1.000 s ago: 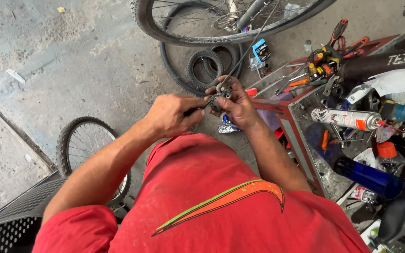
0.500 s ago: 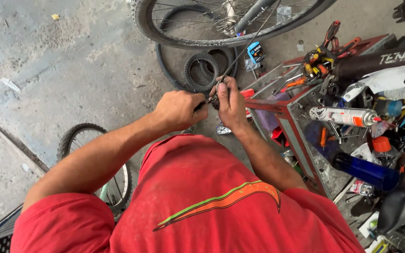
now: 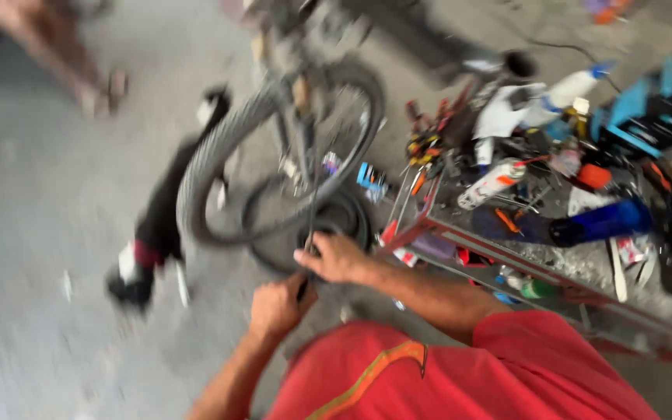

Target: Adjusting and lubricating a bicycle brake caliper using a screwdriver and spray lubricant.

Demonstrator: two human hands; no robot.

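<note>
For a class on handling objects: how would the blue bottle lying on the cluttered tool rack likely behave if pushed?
The blue bottle lies on its side and looks round, so it would probably roll. Tools crowd around it on the rack, so it would likely stop soon. It looks like smooth plastic, perhaps slippery; whether it is full cannot be told from this blurred view.

Bicycle wheel [image 3: 219,155], blue bottle [image 3: 600,222]

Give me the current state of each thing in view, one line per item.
Left hand: closed around a dark tool handle, details blurred.
Right hand: fingers curled on a small part, too blurred to identify.
Bicycle wheel: standing upright.
Loose tyre: lying flat on floor.
Blue bottle: lying on its side.
</note>
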